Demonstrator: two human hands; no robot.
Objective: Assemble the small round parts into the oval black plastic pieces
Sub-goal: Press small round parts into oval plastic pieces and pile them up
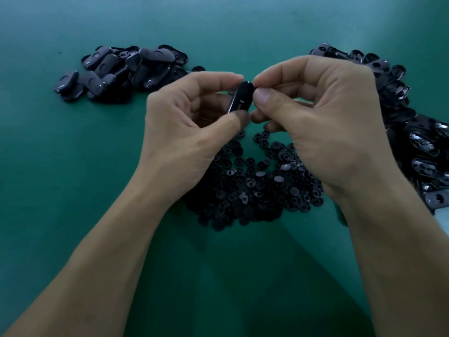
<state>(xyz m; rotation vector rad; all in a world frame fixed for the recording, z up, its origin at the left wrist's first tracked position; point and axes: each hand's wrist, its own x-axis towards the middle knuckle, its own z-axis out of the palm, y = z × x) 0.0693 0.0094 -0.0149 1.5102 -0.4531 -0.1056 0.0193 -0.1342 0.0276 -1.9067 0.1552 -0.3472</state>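
Left hand and right hand pinch one oval piece above round parts, oval piles flanking.

We're looking down on a teal-green table surface, smooth and matte, lit brighter toward the far right corner. A tiny dark speck sits far left, and there's a pale patch at the right edge, which we can't identify
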